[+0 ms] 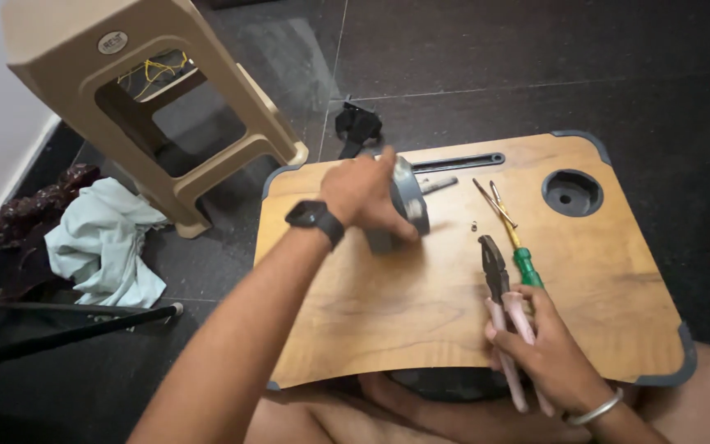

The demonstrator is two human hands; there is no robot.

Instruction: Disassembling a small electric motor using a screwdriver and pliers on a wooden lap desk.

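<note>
A wooden lap table (421, 312) is laid across the legs. Mid-table, a grey round device (404, 205) is gripped by the left hand (361, 196), fingers clamped around it. Pink-handled pliers (504, 316) are clasped in the right hand (540, 349) beside a green-handled screwdriver (521, 255).

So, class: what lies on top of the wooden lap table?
On the wooden lap table: a grey device under the left hand, a green-handled screwdriver, and pliers in the right hand. The hand hides the device's front.

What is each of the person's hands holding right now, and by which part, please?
The right hand grips pliers by their pink handles. The left hand clasps a grey round object over its top, resting on the wooden lap table.
</note>
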